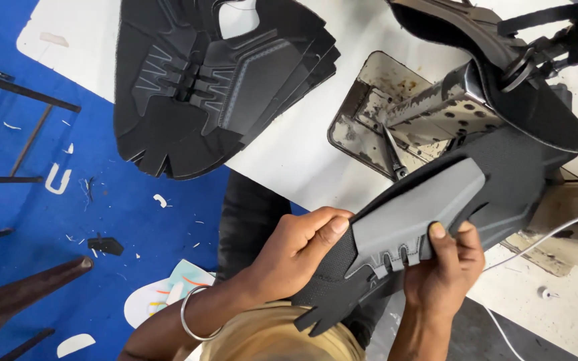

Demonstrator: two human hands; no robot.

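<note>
I hold a flat black shoe upper (503,180) with a grey overlay panel (417,214) in both hands, just in front of a worn metal sewing machine post (429,107). My left hand (296,251), with a metal bangle on the wrist, grips the piece's near left edge, thumb on top. My right hand (444,267) pinches the grey panel's lower edge beside its eyelet slots. The piece's far end lies against the machine.
A stack of black cut shoe uppers (215,80) lies on the white table (289,154) at the upper left. Black fabric (536,87) hangs over the machine at the upper right. Blue floor (68,220) with scraps lies to the left, with dark furniture legs (15,301).
</note>
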